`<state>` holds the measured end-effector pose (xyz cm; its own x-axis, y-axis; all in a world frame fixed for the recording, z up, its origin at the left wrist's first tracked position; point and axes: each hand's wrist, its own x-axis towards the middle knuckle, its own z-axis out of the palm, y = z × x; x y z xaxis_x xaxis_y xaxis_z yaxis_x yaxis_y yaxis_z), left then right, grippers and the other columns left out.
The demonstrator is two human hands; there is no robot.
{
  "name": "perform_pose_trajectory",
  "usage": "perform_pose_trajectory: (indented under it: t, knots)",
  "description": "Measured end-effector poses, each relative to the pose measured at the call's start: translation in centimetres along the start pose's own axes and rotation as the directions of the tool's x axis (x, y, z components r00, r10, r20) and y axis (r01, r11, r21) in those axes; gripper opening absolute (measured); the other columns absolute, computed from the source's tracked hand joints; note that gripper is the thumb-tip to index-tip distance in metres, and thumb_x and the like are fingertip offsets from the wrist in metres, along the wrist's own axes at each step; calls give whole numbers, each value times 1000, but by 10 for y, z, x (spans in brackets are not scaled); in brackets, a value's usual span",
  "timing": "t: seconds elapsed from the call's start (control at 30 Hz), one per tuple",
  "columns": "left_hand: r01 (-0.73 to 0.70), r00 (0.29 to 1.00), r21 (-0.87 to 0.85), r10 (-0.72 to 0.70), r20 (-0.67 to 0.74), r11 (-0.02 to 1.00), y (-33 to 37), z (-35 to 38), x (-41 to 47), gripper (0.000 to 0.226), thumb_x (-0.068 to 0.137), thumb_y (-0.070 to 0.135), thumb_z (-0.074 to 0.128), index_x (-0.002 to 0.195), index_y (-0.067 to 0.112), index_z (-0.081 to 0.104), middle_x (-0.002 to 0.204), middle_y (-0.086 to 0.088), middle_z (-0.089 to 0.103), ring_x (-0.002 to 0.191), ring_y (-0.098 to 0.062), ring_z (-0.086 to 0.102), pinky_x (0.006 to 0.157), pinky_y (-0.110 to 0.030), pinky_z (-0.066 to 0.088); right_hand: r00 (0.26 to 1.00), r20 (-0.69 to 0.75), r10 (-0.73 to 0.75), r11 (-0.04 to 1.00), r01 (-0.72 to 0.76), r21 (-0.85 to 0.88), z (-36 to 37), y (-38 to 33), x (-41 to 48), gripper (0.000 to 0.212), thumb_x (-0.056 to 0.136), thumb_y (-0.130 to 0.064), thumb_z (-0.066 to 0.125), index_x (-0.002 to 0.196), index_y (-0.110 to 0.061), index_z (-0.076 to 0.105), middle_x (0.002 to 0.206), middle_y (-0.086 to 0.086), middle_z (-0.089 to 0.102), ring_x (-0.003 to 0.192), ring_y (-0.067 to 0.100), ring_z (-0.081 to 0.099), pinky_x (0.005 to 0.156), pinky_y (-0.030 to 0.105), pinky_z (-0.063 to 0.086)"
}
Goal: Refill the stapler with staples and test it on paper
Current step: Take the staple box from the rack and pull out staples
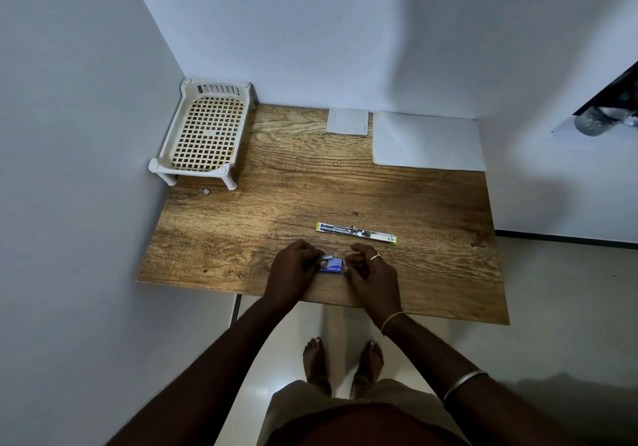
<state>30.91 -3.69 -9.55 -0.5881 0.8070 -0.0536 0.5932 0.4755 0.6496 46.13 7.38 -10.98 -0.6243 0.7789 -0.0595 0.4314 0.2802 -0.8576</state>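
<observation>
A small blue staple box (pixel 333 268) sits near the table's front edge, held between both hands. My left hand (pixel 293 271) pinches a grey strip of staples (pixel 328 257) at the box's open left end. My right hand (pixel 371 273), with a ring on one finger, grips the box's right end. Just beyond the hands the yellow-edged stapler (pixel 356 233) lies flat and fully opened out, metal channel facing up. A white sheet of paper (pixel 426 141) lies at the far right of the table.
The wooden table (pixel 241 238) stands in a corner between grey walls. A cream plastic rack (pixel 203 134) is at the far left, with a small grey scrap (pixel 206 191) in front of it. A small grey pad (pixel 348 121) lies by the back wall.
</observation>
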Motion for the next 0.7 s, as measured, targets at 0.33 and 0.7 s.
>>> perform_pose_trajectory:
  t: [0.33,0.7]
  knots:
    - [-5,1000,-7,5,12,1000,2,-2,0,21,87,21,74,107,17,79,102,0,71,90,-14,65,75,-22,43,998,11,67,997,-67,35,3,-1,3,42,79,-3,78,115,-22,69,102,-7,77,98,5,72,93,37,58]
    - [-8,1000,-11,8,11,1000,3,-2,0,22,86,21,75,107,16,79,102,0,71,90,-14,65,76,-22,46,980,-4,197,951,-190,242,5,1,6,46,74,1,81,109,-26,69,97,-5,76,93,7,73,88,30,59]
